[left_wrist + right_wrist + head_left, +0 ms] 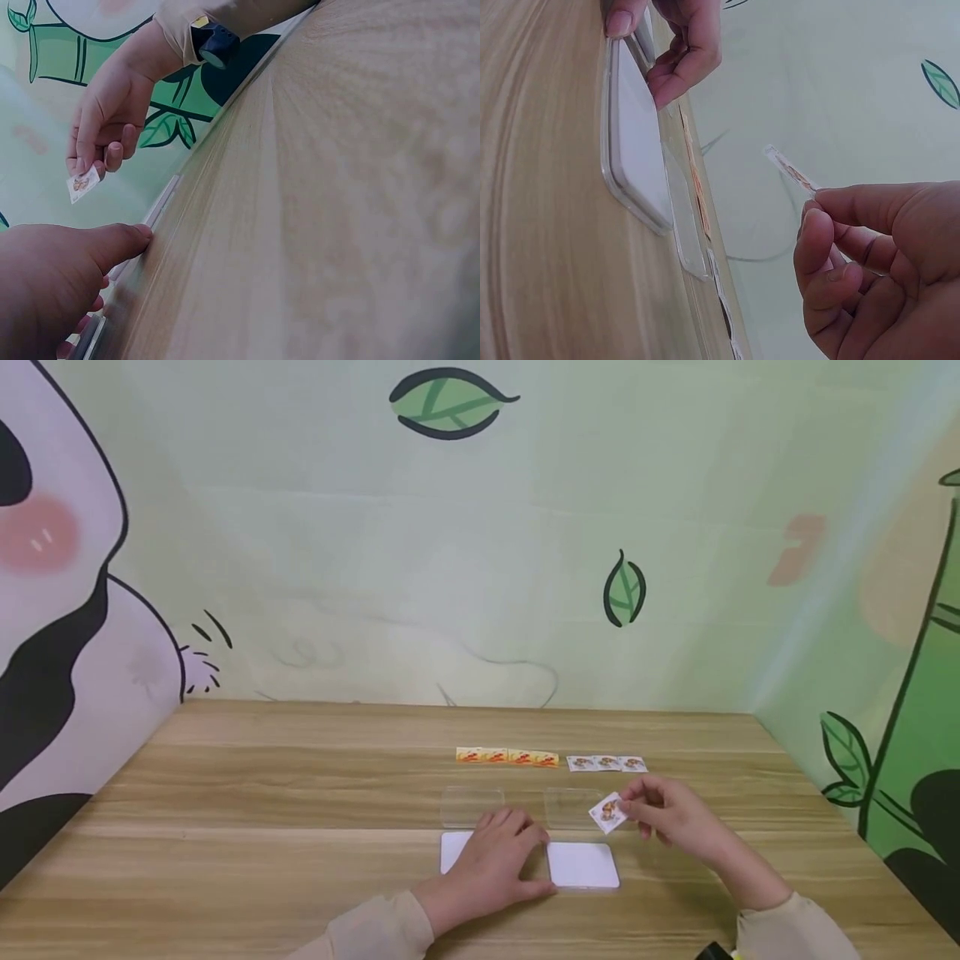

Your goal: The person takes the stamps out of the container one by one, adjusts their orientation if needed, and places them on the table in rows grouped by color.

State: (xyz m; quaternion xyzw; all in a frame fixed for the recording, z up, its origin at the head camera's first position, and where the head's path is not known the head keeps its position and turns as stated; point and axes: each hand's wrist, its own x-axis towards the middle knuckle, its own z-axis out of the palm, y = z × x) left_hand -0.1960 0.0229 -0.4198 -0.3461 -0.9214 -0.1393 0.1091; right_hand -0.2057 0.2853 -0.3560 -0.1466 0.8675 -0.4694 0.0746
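Observation:
My right hand [667,814] pinches a small white square picture piece [607,812] between thumb and fingertips, raised at the right of the two flat white rectangles. Its thin edge faces the right wrist view. My left hand [495,860] lies over the left white rectangle [453,847], hiding most of it. The left thumb and forefinger touch the near and far corners at the left end of the right white rectangle [583,866]. In the right wrist view that white rectangle [637,142] has rounded corners and a clear rim.
Behind the white rectangles lie two clear rectangular covers [472,807]. Farther back are a strip of orange-yellow picture squares [507,757] and a row of three white picture squares [607,763]. The wooden table [262,827] meets a wall [315,568] painted with leaves and a panda.

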